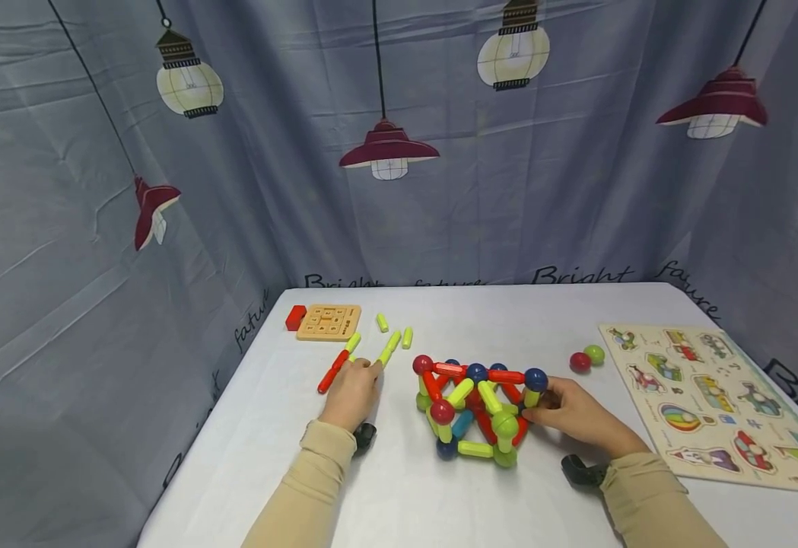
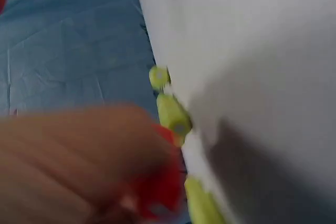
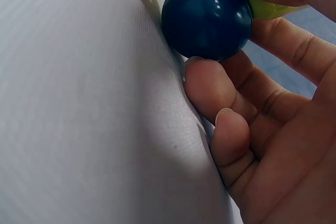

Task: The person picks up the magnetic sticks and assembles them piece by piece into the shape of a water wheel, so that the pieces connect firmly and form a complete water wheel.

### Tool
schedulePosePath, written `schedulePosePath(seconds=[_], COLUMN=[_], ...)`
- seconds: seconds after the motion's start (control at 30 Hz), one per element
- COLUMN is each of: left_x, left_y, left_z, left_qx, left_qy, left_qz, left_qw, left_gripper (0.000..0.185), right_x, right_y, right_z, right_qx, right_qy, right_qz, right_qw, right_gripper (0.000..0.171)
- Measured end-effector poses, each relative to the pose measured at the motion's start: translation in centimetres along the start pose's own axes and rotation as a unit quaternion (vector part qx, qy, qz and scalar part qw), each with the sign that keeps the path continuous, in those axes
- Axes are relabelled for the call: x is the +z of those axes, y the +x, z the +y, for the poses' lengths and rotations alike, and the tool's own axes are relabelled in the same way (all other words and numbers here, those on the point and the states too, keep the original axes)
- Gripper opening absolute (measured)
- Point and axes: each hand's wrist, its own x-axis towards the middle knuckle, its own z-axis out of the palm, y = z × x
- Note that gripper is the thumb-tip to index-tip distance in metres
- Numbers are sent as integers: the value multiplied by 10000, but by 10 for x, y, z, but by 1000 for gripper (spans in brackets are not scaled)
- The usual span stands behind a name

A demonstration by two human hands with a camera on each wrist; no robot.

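A frame of magnetic sticks and balls (image 1: 504, 424) stands right of centre in the head view. My right hand (image 1: 573, 411) grips its right side, thumb and fingers around a corner with a blue ball (image 3: 207, 19) and a yellow-green stick (image 3: 273, 9). Further left, my left hand (image 1: 352, 392) reaches low over loose sticks, its fingertips by a yellow-green stick (image 1: 389, 348), with a red stick (image 1: 333, 371) along its left side. The blurred left wrist view shows red (image 2: 160, 187) beside the fingers; whether they hold it I cannot tell.
Short yellow-green sticks (image 1: 408, 337) lie beyond the left hand. A wooden number board (image 1: 329, 323) and a red block (image 1: 295, 317) sit at the back left. Red (image 1: 580, 362) and green balls (image 1: 595, 354) lie near a picture puzzle board (image 1: 686, 380) on the right.
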Motion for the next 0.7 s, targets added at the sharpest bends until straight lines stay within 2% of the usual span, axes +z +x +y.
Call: schedulePosePath(seconds=[0.07,0.1,0.13,0.2,0.27,0.3,0.33,0.37,0.4,0.53,0.57,0.7], left_x=[-12,-20,-27,-42,-53,-56,-57,-58,-57,-50,-48,-42], left_y=[1,2,3,5,2,0,-2,-4,-6,-10,-10,-11], left_z=[8,15,22,42,62,71,78,84,89,95,95,95], left_qx=[-2,127,393,1359,2407,2843,3138,3336,3424,3414,3433,3567], left_qy=[-619,-1128,-1676,-2632,-3225,-3354,-3367,-3288,-3180,-2708,-2624,-2488], left_qz=[454,769,1064,1496,1533,1462,1343,1258,1189,1070,1085,1163], left_qw=[9970,9906,9793,9433,9025,8862,8776,8745,8761,8937,8953,8929], left_gripper=[39,41,44,46,46,46,45,45,43,38,37,33], right_x=[0,0,0,-2,-3,-3,-4,-4,-3,-2,-2,-2], right_y=[0,0,0,1,2,3,3,4,4,3,2,1], right_z=[1,1,2,2,2,1,1,1,1,2,2,2], right_qx=[-27,-45,-72,-103,-135,-149,-168,-174,-164,-120,-106,-129], right_qy=[23,26,28,72,102,95,95,88,85,-5,-11,24], right_qz=[-18,-36,-54,-41,-50,-54,-60,-57,-64,-26,-13,-30], right_qw=[10000,10000,10000,9999,9998,9998,9998,9998,9998,9999,9999,9999], right_gripper=[24,24,24,24,23,23,23,22,23,22,22,21])
